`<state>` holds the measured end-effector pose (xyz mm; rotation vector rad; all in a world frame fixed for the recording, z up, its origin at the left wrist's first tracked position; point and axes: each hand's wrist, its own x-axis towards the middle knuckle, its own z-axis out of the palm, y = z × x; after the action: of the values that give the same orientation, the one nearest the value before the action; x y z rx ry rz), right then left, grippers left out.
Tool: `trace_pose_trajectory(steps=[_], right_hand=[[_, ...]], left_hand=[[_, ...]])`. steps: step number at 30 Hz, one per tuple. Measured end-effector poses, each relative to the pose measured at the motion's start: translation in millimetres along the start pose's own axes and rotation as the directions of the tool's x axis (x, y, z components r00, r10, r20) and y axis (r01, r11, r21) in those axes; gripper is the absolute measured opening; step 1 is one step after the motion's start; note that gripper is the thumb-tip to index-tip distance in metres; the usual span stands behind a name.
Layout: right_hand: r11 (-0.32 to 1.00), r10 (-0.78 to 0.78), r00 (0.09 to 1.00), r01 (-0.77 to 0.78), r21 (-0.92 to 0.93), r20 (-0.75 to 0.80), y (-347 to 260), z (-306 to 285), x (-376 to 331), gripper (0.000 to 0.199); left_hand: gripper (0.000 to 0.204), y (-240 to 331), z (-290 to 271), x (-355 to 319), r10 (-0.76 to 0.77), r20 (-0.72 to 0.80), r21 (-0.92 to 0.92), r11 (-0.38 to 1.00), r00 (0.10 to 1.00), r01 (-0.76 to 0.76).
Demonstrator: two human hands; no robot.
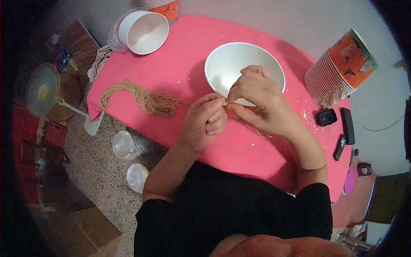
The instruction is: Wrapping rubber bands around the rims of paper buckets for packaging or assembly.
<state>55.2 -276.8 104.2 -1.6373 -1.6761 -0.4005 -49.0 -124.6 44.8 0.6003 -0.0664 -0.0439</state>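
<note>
Over the pink table's front part, my left hand point(205, 120) is closed, its thumb and forefinger pinched together. My right hand point(267, 103) meets it there, also in a pinch, in front of a large white bowl point(220, 58). What the fingertips hold is too small and too covered to name. A thin tan string point(260, 134) shows below the right hand, lying on the cloth; whether it reaches the fingers is unclear. To the left of my hands lies a loose bundle of tan strings point(147, 99).
A white paper tub point(147, 36) rests tilted at the far left. Stacked orange-patterned tubs point(329, 77) stand right. Near them lie tiny white beads point(311, 120), a black case point(326, 117) and a remote control point(339, 147). Two lined bins point(122, 145) stand on the floor left.
</note>
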Motion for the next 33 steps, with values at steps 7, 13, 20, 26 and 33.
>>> trace_pose_trajectory(steps=[7,13,20,26,33], right_hand=[[0.998,0.051,0.999,-0.051,-0.026,-0.001,-3.3,-1.0,-1.8,0.012],[0.996,0.024,0.999,-0.026,-0.090,-0.023,-4.5,-1.5,-0.7,0.010],[0.998,0.060,0.998,-0.060,-0.032,0.003,-1.2,-4.4,-0.5,0.010],[0.996,0.089,0.995,-0.088,-0.027,0.052,-0.1,-9.4,0.0,0.014],[0.987,0.015,1.000,-0.017,-0.161,-0.012,6.3,-4.8,-1.9,0.016]], left_hand=[[0.007,-8.6,-1.3,-0.2,0.195,-0.036,0.153,0.970,0.980,-0.187],[0.006,-13.6,-2.4,1.2,0.349,-0.046,0.360,0.880,0.936,-0.310],[0.007,-13.1,0.6,1.7,0.441,-0.064,0.610,0.727,0.895,-0.315],[0.007,-13.5,-11.0,3.8,0.521,0.080,0.733,0.547,0.850,-0.404],[0.007,-10.5,-3.4,0.6,0.516,0.040,0.813,0.481,0.856,-0.328]])
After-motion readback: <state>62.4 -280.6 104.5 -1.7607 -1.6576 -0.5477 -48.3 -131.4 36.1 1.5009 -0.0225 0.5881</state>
